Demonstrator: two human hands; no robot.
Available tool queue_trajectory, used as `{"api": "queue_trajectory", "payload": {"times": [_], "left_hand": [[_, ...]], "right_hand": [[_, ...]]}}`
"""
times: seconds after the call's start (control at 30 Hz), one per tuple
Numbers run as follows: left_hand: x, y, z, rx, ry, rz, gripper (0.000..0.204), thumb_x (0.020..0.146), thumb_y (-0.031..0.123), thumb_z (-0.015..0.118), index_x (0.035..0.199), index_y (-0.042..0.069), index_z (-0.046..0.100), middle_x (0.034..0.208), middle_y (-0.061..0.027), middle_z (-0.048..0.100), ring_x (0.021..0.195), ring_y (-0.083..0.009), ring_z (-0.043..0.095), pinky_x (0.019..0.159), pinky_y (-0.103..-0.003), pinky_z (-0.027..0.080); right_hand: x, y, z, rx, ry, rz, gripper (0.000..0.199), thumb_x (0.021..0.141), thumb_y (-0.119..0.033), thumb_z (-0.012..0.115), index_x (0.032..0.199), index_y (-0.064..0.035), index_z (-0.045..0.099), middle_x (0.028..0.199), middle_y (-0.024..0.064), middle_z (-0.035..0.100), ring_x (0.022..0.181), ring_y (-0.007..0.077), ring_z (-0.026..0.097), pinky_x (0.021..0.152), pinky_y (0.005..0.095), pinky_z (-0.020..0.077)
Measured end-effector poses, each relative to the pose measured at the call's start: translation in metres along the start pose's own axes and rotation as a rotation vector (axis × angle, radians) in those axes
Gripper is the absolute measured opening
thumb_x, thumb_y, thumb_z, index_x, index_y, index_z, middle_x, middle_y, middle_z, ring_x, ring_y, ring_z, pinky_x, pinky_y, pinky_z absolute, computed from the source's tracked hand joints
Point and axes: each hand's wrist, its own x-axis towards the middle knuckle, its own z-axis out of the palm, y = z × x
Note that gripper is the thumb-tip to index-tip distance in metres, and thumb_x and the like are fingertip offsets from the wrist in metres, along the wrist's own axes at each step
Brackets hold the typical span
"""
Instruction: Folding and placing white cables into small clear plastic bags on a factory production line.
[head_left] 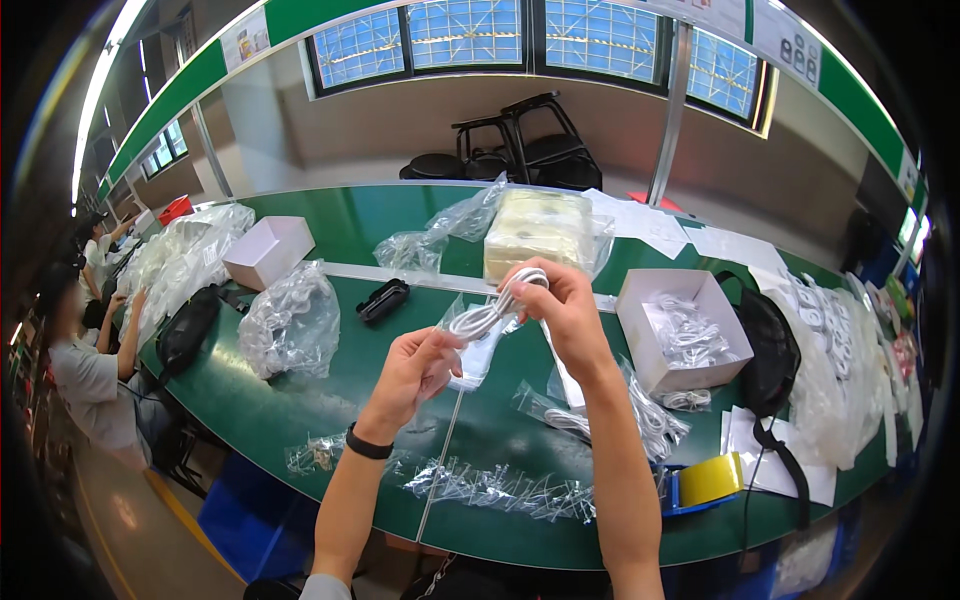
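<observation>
Over the middle of the green table I hold a coiled white cable (478, 322) in my right hand (560, 308), its fingers closed round the upper end of the loop. My left hand (415, 365) pinches a clear plastic bag (450, 312) at the lower left end of the coil. How far the cable sits inside the bag cannot be made out. Below the hands lies a white flat packet (477, 362). Bagged white cables (555, 412) and a bundle of loose white cables (652, 420) rest beside my right forearm.
A white box (735, 335) of bagged cables stands right, before a black bag (768, 350). A blue tape dispenser (690, 490) and small clear bags (500, 490) line the near edge. Behind are a wrapped stack (540, 230) and a black case (383, 301). Co-workers sit left.
</observation>
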Motion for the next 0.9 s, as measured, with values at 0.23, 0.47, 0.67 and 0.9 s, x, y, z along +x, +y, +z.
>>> {"api": "queue_trajectory", "payload": {"times": [0.23,0.47,0.67,0.9], "left_hand": [[-0.001,0.001,0.000,-0.035,-0.038,-0.102,0.043,0.098,0.040,0.053,0.094,-0.002,0.062,0.068,-0.0048,0.061,0.040,-0.0039,0.038,0.038,-0.019,0.029],[-0.001,0.001,0.010,-0.037,-0.039,-0.173,0.035,0.097,0.030,0.057,0.106,-0.003,0.064,0.089,-0.0112,0.070,0.070,-0.0110,0.063,0.061,-0.023,0.051],[0.002,-0.003,0.002,-0.135,0.030,-0.200,0.031,0.097,0.023,0.058,0.115,-0.002,0.063,0.103,-0.0128,0.069,0.092,-0.0178,0.068,0.079,-0.029,0.056],[-0.003,-0.006,-0.001,-0.457,-0.060,-0.203,0.032,0.096,0.023,0.058,0.117,-0.002,0.062,0.105,-0.0104,0.069,0.092,-0.0192,0.069,0.081,-0.029,0.056]], "right_hand": [[-0.001,0.003,0.000,-0.090,-0.210,0.048,0.016,0.085,-0.015,0.061,0.091,-0.0005,0.064,0.087,0.0027,0.062,0.081,0.0085,0.055,0.078,0.0243,0.0446],[-0.002,0.008,0.011,-0.066,-0.256,0.147,0.021,0.082,-0.011,0.067,0.099,0.0001,0.060,0.085,0.0024,0.061,0.079,0.0088,0.056,0.075,0.0240,0.0462],[-0.004,0.004,0.018,-0.387,-0.129,0.151,0.025,0.080,-0.016,0.073,0.092,-0.0001,0.058,0.081,0.0040,0.063,0.072,0.0115,0.059,0.071,0.0248,0.0486],[-0.004,0.002,0.015,-0.427,-0.276,-0.015,0.025,0.083,-0.016,0.070,0.097,0.0032,0.062,0.090,0.0094,0.066,0.084,0.0152,0.061,0.079,0.0288,0.0486]]}}
